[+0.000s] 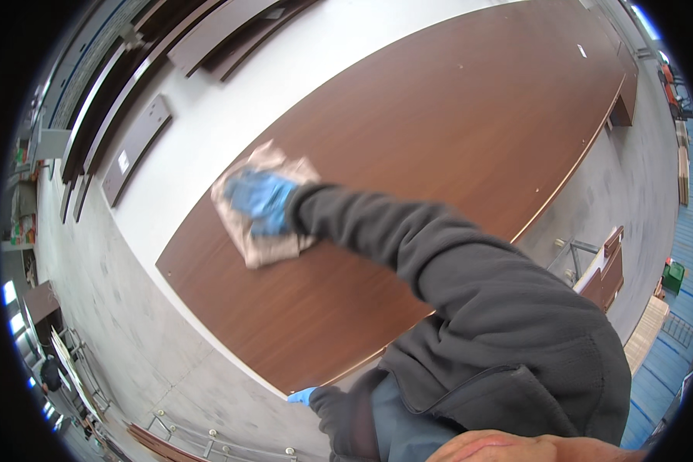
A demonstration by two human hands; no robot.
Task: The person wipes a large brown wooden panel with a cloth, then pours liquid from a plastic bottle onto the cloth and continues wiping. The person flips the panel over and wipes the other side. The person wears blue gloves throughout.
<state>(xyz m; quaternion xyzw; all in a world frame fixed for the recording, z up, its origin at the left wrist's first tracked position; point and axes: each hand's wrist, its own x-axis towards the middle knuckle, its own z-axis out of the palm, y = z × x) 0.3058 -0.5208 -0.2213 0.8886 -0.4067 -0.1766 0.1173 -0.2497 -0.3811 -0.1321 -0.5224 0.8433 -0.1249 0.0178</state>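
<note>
A long dark brown wood-look panel (439,146) lies flat, stretching from near my body to the far right. My right hand (260,202), in a blue glove, presses a crumpled pale pinkish cloth (258,250) onto the panel's left part. The hand and cloth are slightly blurred. My right arm, in a dark grey sleeve, reaches across the panel. At the panel's near corner rests my left hand (302,396), also blue-gloved. Only its outstretched fingers show; the rest is hidden by the sleeve.
A white surface (200,146) runs under and beyond the panel. Several dark boards (135,150) lie along its far left side. On the right, a metal-framed cart (574,250) holds brown pieces. Roller wheels (212,435) line the lower left over grey floor.
</note>
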